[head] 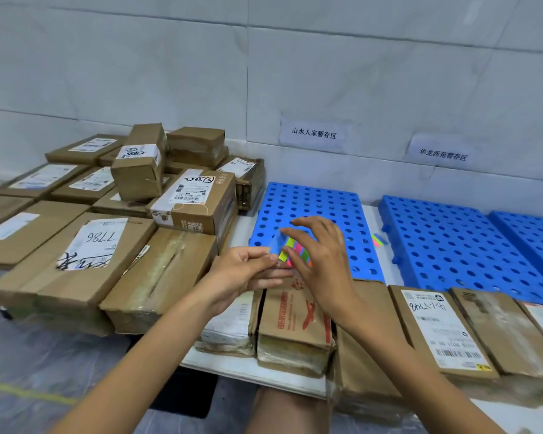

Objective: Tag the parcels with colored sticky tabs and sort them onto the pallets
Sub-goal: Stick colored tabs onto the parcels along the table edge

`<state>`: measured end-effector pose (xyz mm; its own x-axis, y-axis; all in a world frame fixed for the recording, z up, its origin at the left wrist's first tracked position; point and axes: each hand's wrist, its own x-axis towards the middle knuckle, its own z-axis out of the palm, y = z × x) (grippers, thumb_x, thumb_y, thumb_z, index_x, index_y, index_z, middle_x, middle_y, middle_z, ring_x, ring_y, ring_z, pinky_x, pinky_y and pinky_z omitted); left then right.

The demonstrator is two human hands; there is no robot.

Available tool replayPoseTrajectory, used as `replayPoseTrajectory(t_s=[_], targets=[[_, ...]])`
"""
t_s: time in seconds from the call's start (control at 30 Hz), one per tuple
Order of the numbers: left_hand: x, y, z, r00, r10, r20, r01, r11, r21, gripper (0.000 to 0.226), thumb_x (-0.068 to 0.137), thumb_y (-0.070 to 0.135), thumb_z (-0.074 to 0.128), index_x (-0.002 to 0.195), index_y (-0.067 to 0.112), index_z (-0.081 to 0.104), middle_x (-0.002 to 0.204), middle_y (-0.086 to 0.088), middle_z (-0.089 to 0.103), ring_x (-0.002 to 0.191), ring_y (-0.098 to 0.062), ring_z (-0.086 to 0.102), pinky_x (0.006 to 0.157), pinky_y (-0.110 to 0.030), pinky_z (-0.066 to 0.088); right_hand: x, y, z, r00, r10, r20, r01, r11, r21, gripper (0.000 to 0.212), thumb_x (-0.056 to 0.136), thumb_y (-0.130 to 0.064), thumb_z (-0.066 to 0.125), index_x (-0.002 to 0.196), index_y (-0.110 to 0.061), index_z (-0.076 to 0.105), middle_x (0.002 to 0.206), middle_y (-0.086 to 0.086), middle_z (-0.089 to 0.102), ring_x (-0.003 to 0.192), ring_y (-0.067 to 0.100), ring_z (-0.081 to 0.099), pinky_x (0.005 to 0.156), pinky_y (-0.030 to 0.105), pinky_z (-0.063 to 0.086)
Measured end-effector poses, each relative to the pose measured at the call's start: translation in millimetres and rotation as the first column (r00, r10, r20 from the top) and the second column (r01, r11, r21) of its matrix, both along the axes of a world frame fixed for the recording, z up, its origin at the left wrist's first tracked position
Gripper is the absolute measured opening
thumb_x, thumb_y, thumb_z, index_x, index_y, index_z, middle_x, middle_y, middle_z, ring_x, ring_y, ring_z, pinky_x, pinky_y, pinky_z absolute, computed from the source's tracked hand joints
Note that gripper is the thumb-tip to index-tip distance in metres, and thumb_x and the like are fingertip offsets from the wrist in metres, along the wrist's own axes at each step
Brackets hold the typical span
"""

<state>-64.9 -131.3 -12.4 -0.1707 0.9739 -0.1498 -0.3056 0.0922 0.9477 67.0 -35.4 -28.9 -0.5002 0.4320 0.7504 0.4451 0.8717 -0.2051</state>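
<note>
My left hand (248, 267) pinches the tab pad (295, 248); right hand (322, 255) pinches its top edge. I'd peel one tab, slowly.

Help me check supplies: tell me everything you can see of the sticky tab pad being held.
The sticky tab pad is a thin, paper-like card bearing side-by-side strips in blue, yellow-green, pink and orange. It is held tilted, seen against the leftmost blue pallet. The left hand pinches its lower edge; the right hand arches over it, fingertips on the blue strip.
</note>
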Motion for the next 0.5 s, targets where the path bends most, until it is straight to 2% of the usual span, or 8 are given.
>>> replayPoseTrajectory(t_s=[0.1, 0.2, 0.27, 0.37, 0.5], targets=[[2, -5, -4, 1.000, 0.023, 0.016, -0.022, 1.000, -0.019, 0.034, 0.089, 0.002, 0.056, 0.121, -0.007, 0.048, 0.096, -0.017, 0.071, 0.089, -0.025, 0.071, 0.065, -0.022, 0.057, -6, -3, 0, 0.997, 0.025, -0.068, -0.033, 0.992, -0.122, 0.014, 0.084, -0.027, 0.063, 0.094, -0.018, 0.066, 0.097, 0.000, 0.059, 0.099, 0.019, 0.052, 0.086, 0.036, 0.041], [3, -9, -6, 0.997, 0.053, 0.062, -0.051, 0.998, -0.034, 0.032, 0.089, 0.001, 0.056, 0.117, 0.008, 0.045, 0.096, -0.016, 0.071, 0.085, -0.026, 0.071, 0.068, -0.026, 0.059, -12, -7, 3, 0.994, 0.047, -0.100, -0.069, 0.972, -0.227, 0.009, 0.080, -0.019, 0.071, 0.084, -0.016, 0.064, 0.085, -0.001, 0.056, 0.088, 0.017, 0.050, 0.077, 0.033, 0.043], [1, -11, -3, 0.994, 0.013, 0.111, -0.010, 1.000, -0.028, 0.020, 0.090, 0.009, 0.056, 0.110, 0.005, 0.054, 0.096, -0.014, 0.070, 0.090, -0.030, 0.070, 0.074, -0.031, 0.059, -16, -11, 4, 0.994, 0.083, -0.071, -0.097, 0.971, -0.217, 0.009, 0.079, -0.017, 0.071, 0.082, -0.015, 0.063, 0.084, -0.001, 0.056, 0.086, 0.015, 0.046, 0.077, 0.030, 0.040], [-6, -15, -1, 0.977, 0.030, 0.211, -0.017, 0.998, -0.064, 0.023, 0.092, 0.026, 0.053, 0.101, 0.006, 0.060, 0.092, -0.015, 0.069, 0.087, -0.032, 0.070, 0.077, -0.038, 0.059, -19, -20, 5, 0.989, 0.145, -0.013, -0.146, 0.977, -0.153, 0.009, 0.078, -0.018, 0.072, 0.080, -0.015, 0.063, 0.083, -0.002, 0.057, 0.086, 0.011, 0.043, 0.079, 0.021, 0.029], [-14, -20, -3, 0.986, 0.114, 0.124, -0.100, 0.989, -0.112, 0.018, 0.094, 0.021, 0.052, 0.095, 0.006, 0.062, 0.078, -0.013, 0.070, 0.071, -0.024, 0.071, 0.066, -0.034, 0.060, -25, -32, 5, 0.971, 0.236, 0.029, -0.230, 0.964, -0.138, 0.009, 0.078, -0.020, 0.073, 0.080, -0.016, 0.064, 0.084, -0.003, 0.060, 0.089, 0.013, 0.048, 0.086, 0.020, 0.030]])
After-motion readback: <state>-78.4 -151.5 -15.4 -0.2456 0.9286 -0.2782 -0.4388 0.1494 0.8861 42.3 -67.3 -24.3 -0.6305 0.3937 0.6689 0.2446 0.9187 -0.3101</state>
